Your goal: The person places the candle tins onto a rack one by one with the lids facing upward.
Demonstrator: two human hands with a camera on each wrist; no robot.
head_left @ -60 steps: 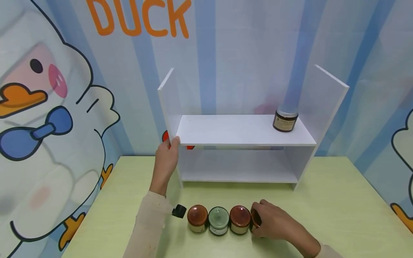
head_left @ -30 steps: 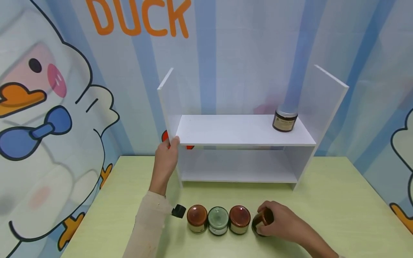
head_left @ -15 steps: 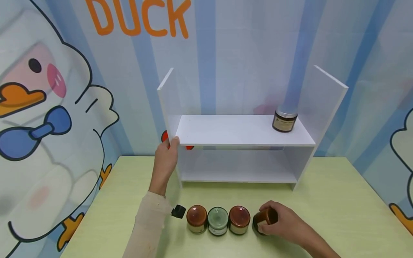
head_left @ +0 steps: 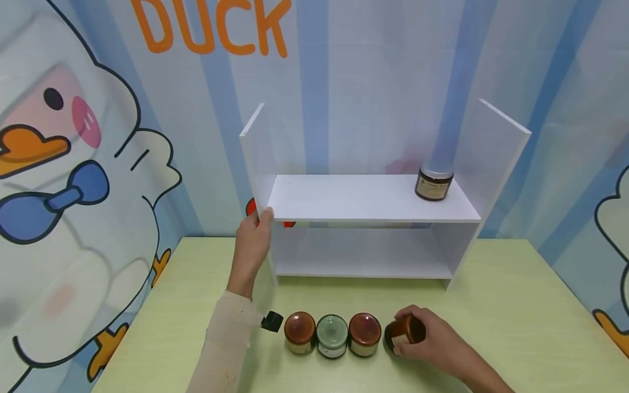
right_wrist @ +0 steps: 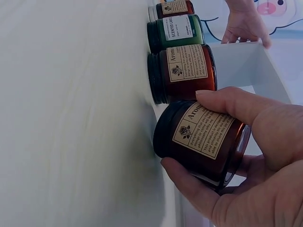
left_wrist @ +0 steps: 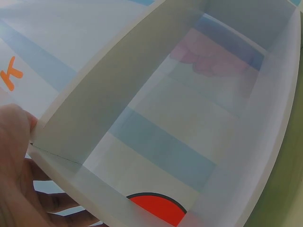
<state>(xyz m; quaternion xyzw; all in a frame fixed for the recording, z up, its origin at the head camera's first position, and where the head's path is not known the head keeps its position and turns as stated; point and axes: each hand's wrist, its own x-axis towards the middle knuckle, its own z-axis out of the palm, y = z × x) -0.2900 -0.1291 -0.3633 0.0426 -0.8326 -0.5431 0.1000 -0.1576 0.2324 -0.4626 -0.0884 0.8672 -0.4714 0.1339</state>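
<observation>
My right hand [head_left: 432,341] grips an amber scented candle jar [right_wrist: 199,137] with a dark lid and a cream label. The jar is tilted, lid end low, close over the table and right of a row of jars. In that row stand a brown jar [head_left: 300,332], a green scented candle jar [head_left: 332,334] and a reddish-brown jar [head_left: 365,333], lids down. My left hand [head_left: 253,240] holds the left side panel of the white shelf [head_left: 373,204]. In the left wrist view its thumb is at the panel's front edge, fingers along the outer side.
A dark jar with a silver lid [head_left: 434,183] stands at the right end of the upper board. The shelf's lower board [head_left: 363,267] lies just above the pale green table [head_left: 516,305]. Behind hangs a striped duck-print backdrop [head_left: 373,82].
My right hand has drawn the amber candle jar rightward, away from the row, and tilted it so its base turns to the right. My left hand has stayed on the shelf.
</observation>
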